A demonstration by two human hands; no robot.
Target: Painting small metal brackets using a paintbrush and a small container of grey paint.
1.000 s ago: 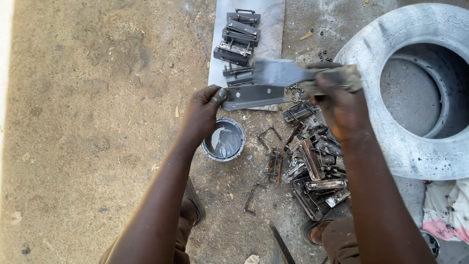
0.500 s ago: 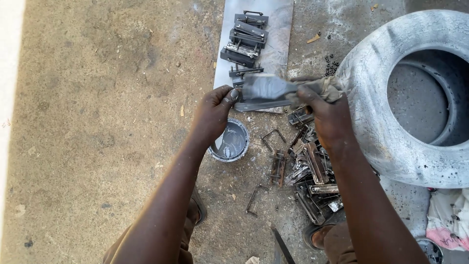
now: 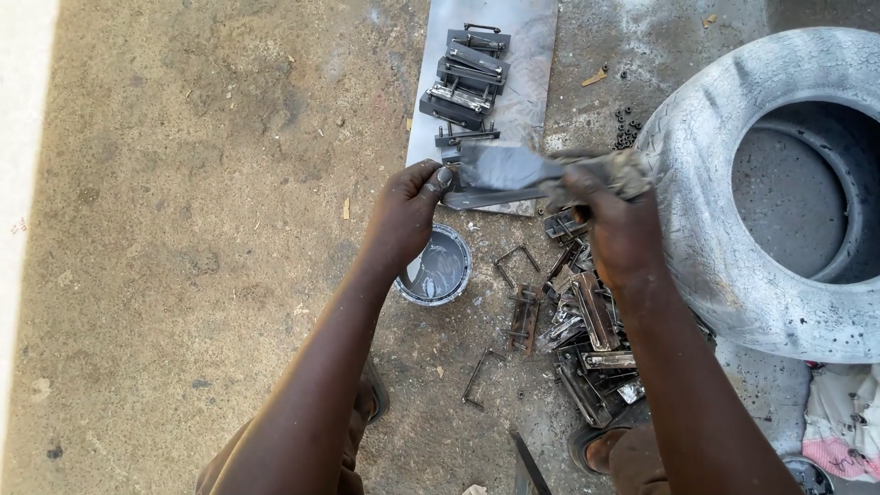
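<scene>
- While the left hand point(image 3: 403, 215) pinched one end of a flat metal piece point(image 3: 500, 174), the right hand point(image 3: 616, 220) gripped a grey rag point(image 3: 614, 170) against its other end.
- Both hovered above a small paint tin point(image 3: 438, 268), beside a heap of metal brackets point(image 3: 587, 339) and a painted tyre point(image 3: 733, 183).

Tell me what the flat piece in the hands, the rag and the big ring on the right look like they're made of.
Flat piece: likely sheet metal, grey, dull sheen, thin straight edges. Rag in the right hand: cloth, crumpled, grey-stained. Big ring: looks like an old rubber tyre, coated pale grey with dark specks. Left hand pinches the piece's end.
</scene>
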